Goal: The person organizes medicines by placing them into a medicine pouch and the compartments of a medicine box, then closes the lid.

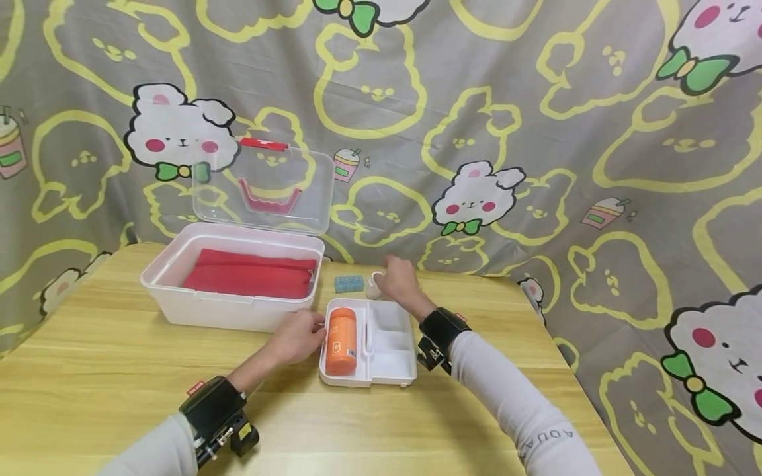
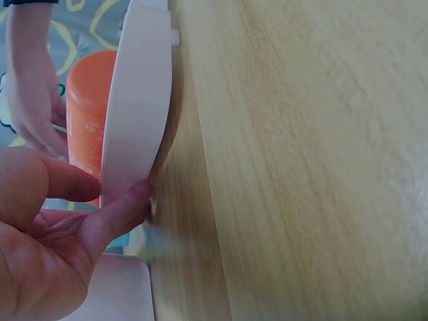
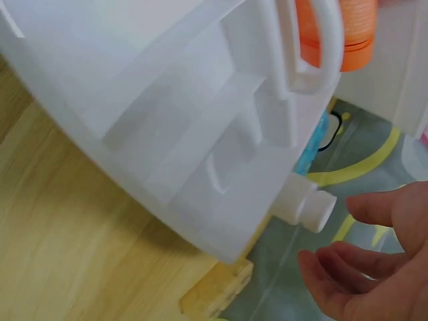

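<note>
An orange bottle [image 1: 341,340] lies in the left half of an opened white case [image 1: 393,380]; the right half has empty compartments. My left hand [image 1: 299,336] pinches the case's left edge; in the left wrist view, the thumb and a finger of that hand [image 2: 60,227] meet at the wall [image 2: 137,100]. Behind the case stands a small white bottle [image 1: 373,288]. Beside it is my right hand [image 1: 400,281]; in the right wrist view this hand [image 3: 381,257] has its fingers apart, with a gap to the white bottle's cap [image 3: 317,211].
A large clear-lidded white box [image 1: 220,311] stands open at the left, with a red pouch [image 1: 250,272] inside. A blue pill box [image 1: 348,284] sits between that box and the white bottle. Behind the case lies a yellow pill box [image 3: 217,289]. A patterned curtain [image 1: 381,158] hangs behind the table.
</note>
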The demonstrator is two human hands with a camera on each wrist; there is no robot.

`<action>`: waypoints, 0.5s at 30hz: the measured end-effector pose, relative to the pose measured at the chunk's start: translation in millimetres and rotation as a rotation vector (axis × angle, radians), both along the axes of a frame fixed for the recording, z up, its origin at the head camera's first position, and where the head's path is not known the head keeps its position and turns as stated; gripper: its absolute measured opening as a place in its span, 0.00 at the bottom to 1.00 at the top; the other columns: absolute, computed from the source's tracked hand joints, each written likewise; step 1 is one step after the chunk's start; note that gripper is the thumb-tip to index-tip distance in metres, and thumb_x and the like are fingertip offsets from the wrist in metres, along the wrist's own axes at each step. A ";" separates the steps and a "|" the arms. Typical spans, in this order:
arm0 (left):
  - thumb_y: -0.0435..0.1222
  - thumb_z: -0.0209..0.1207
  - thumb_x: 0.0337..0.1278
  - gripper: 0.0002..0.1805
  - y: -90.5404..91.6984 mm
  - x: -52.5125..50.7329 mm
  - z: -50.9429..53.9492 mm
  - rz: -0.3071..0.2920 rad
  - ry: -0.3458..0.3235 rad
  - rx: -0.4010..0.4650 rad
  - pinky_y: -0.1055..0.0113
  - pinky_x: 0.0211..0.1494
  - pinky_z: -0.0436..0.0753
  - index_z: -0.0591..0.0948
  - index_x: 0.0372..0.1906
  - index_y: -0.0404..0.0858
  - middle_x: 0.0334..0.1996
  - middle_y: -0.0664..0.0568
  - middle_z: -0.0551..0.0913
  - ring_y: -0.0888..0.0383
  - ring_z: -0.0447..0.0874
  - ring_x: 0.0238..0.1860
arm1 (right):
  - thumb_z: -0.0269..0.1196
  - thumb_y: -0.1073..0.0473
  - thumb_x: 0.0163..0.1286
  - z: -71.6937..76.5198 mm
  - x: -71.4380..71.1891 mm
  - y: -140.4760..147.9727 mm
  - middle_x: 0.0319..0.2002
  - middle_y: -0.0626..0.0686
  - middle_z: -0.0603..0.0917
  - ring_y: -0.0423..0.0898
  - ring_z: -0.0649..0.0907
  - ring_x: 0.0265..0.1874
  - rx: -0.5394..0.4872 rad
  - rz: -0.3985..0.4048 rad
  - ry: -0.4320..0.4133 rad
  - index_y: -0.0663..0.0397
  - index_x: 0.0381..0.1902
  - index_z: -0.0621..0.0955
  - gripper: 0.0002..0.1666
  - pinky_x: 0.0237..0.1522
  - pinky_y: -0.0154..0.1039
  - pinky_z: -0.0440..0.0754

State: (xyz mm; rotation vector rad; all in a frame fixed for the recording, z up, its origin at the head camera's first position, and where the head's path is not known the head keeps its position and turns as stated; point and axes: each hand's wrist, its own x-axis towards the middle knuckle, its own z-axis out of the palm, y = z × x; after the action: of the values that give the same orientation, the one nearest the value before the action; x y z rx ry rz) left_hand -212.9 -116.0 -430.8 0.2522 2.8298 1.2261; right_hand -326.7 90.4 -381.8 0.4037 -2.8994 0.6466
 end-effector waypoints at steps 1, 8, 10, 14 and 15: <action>0.29 0.58 0.66 0.12 0.0 0.0 0.3 0.000 -0.002 0.005 0.68 0.27 0.73 0.85 0.49 0.29 0.30 0.48 0.82 0.59 0.74 0.24 | 0.65 0.58 0.66 -2.3 -0.9 0.4 0.50 0.64 0.86 0.63 0.83 0.53 -0.009 -0.004 0.003 0.67 0.51 0.82 0.20 0.56 0.53 0.82; 0.30 0.58 0.66 0.10 -0.6 0.2 0.5 -0.002 -0.007 0.002 0.68 0.26 0.72 0.86 0.47 0.30 0.27 0.50 0.80 0.59 0.73 0.23 | 0.67 0.52 0.67 -20.2 -2.9 1.5 0.55 0.65 0.85 0.64 0.81 0.58 -0.074 -0.012 -0.023 0.67 0.58 0.81 0.28 0.61 0.53 0.79; 0.29 0.59 0.65 0.10 0.0 0.1 0.1 -0.005 -0.006 0.004 0.68 0.26 0.72 0.86 0.47 0.30 0.27 0.49 0.80 0.59 0.73 0.23 | 0.68 0.51 0.67 -23.4 -3.2 1.3 0.55 0.65 0.85 0.63 0.82 0.57 -0.097 -0.011 -0.025 0.67 0.58 0.81 0.28 0.61 0.53 0.79; 0.29 0.58 0.65 0.11 0.7 -0.1 0.2 -0.004 -0.008 0.014 0.68 0.27 0.73 0.86 0.48 0.29 0.29 0.48 0.81 0.59 0.74 0.24 | 0.70 0.52 0.66 -25.1 -4.1 -0.8 0.51 0.63 0.87 0.61 0.84 0.52 -0.114 -0.006 -0.018 0.65 0.56 0.82 0.27 0.57 0.52 0.81; 0.29 0.58 0.65 0.11 0.6 -0.1 0.7 -0.004 -0.010 0.016 0.68 0.27 0.73 0.85 0.48 0.29 0.29 0.48 0.81 0.59 0.74 0.24 | 0.70 0.53 0.66 -25.0 -4.4 -1.6 0.51 0.62 0.87 0.60 0.85 0.51 -0.112 -0.006 -0.016 0.65 0.56 0.82 0.26 0.56 0.52 0.82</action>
State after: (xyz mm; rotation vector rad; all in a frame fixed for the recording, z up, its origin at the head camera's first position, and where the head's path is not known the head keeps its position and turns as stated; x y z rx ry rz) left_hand -212.9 -115.4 -430.2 0.2514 2.8113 1.2458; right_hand -331.0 88.8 -406.8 0.3772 -2.8607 0.8107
